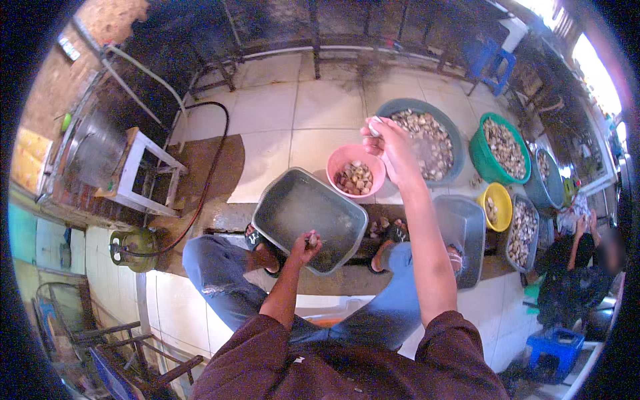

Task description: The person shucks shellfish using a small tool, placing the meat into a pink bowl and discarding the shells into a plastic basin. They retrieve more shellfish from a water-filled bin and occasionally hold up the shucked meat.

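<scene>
My left hand is over the near part of a grey plastic basin holding cloudy liquid. Its fingers are curled around a small clam. Raised at the end of an outstretched arm, my right hand pinches a small whitish object, perhaps a shell; its exact kind is unclear. Just left of that hand stands a pink plastic bowl with shelled-looking pieces or clams inside. Behind the hand, a large round grey-blue tub is filled with clams and some liquid.
At right are a green tub of clams, a yellow bowl, a grey rectangular basin and another person. A gas cylinder with a hose and a white wooden stool stand at left.
</scene>
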`<state>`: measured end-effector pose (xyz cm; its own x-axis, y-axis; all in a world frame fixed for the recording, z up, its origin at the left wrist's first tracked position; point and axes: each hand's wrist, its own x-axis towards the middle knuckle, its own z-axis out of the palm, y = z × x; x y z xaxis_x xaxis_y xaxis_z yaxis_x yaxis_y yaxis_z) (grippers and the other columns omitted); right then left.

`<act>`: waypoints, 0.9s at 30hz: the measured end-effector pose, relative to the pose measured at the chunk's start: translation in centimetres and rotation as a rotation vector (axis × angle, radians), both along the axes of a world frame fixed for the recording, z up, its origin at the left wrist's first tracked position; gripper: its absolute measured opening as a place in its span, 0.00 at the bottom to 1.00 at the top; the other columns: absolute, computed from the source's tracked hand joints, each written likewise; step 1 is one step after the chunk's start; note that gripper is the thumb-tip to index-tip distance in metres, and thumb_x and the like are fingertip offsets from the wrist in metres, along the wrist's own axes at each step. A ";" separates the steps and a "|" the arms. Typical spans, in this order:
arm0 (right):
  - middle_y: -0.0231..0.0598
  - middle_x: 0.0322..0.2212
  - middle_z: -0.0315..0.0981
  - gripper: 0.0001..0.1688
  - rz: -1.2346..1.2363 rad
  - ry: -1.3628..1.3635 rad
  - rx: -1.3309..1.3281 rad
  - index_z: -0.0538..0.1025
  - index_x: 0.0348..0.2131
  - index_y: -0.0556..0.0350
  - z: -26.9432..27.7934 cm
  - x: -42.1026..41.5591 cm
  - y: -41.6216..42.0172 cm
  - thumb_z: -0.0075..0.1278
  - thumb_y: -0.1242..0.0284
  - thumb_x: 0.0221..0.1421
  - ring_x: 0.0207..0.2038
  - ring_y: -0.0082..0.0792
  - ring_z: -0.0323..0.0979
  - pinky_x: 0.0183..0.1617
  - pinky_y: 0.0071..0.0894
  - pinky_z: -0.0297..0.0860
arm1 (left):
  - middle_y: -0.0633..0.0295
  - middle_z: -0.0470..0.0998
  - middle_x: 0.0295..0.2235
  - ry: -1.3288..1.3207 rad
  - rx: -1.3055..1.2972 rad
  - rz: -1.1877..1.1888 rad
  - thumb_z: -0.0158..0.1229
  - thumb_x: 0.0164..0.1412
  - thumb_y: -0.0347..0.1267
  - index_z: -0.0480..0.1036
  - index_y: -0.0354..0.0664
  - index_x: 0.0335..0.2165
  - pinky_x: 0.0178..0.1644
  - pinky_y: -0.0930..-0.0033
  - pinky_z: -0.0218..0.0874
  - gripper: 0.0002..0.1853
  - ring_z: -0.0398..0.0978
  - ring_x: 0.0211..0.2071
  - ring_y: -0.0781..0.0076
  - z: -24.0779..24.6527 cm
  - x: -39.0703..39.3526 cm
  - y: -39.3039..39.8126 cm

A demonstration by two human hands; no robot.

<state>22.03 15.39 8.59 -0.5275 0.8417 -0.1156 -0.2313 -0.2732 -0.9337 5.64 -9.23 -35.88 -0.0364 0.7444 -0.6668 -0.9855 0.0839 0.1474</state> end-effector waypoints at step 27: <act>0.33 0.24 0.75 0.14 0.247 -0.344 0.398 0.75 0.42 0.62 -2.7 -6.5 -2.9 0.47 0.68 0.68 0.24 0.22 0.74 0.27 0.22 0.71 | 0.68 0.77 0.38 0.892 0.411 -0.348 0.52 0.66 0.47 0.68 0.50 0.56 0.28 0.74 0.59 0.24 0.70 0.34 0.77 41.3 -7.9 11.7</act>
